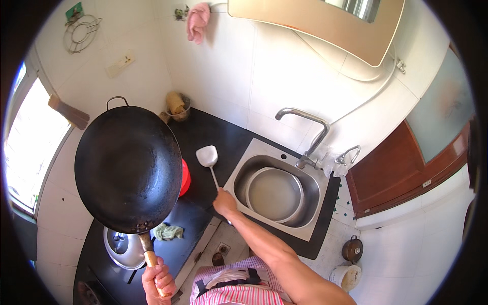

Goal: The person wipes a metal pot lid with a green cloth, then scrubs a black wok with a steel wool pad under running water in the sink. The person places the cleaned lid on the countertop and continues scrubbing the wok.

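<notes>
My left hand [157, 280] grips the wooden handle of a black wok [127, 167], which is lifted above the counter with its inside facing me. My right hand [225, 204] is closed around the shaft of a metal wok spatula [207, 156], its blade over the black countertop [225, 133] left of the sink. In the steel sink [315, 225] sits a round metal basin [274, 194] with cloudy liquid in it. Partly hidden behind the wok are a red container [185, 177] and a domed metal lid [127, 253] with a glass centre. A green cloth [167, 231] lies beside the lid.
A chrome faucet [324, 133] arches over the back of the sink. In the counter's corner stands a clear plastic container [182, 112]. A lidded pot [352, 249] and a white bucket [345, 277] are on the floor at the right. A pink cloth [198, 23] hangs on the wall.
</notes>
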Action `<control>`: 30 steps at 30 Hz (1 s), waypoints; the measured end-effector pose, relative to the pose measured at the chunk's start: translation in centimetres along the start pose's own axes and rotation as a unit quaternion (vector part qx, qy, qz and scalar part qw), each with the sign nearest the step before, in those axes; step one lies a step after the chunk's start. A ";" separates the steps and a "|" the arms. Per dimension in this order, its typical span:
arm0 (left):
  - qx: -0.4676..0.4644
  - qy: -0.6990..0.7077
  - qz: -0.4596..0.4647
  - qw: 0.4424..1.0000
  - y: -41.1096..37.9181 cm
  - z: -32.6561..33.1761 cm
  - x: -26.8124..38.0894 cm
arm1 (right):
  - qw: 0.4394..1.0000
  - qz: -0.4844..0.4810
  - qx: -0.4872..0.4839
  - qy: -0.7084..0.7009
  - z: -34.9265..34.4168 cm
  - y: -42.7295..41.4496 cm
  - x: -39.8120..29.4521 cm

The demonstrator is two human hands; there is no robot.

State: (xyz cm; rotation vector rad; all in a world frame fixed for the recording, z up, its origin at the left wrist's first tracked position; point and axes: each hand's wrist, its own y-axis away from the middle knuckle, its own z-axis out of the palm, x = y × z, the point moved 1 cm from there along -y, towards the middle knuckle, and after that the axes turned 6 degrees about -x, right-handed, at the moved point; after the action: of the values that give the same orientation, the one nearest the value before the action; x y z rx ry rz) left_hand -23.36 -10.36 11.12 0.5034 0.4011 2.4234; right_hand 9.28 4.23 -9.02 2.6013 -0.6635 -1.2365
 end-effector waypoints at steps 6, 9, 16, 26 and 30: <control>0.016 0.016 0.004 1.000 -3.4 1.6 -4.5 | 0.998 -0.039 0.027 -0.031 3.7 -5.6 -1.0; 0.028 0.015 -0.006 0.999 -4.6 3.1 -6.4 | 0.998 -0.037 0.019 -0.057 4.9 -6.5 -2.0; 0.030 -0.048 -0.065 0.996 -8.1 4.6 -9.4 | 0.967 -0.186 -0.044 -0.168 2.5 -6.2 0.7; 0.095 -0.101 -0.158 0.978 -13.2 3.4 -13.3 | 0.993 -0.029 0.050 -0.101 -10.3 2.8 19.8; 0.103 -0.069 -0.208 0.970 -15.0 3.0 -14.8 | 0.988 0.051 0.134 -0.056 -14.4 6.0 27.9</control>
State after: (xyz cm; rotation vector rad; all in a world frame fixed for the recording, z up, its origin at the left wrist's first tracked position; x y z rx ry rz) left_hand -3.45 -7.80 4.00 0.6075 0.6339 1.9415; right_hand 33.96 -14.53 -16.99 2.6791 -1.0380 -1.3535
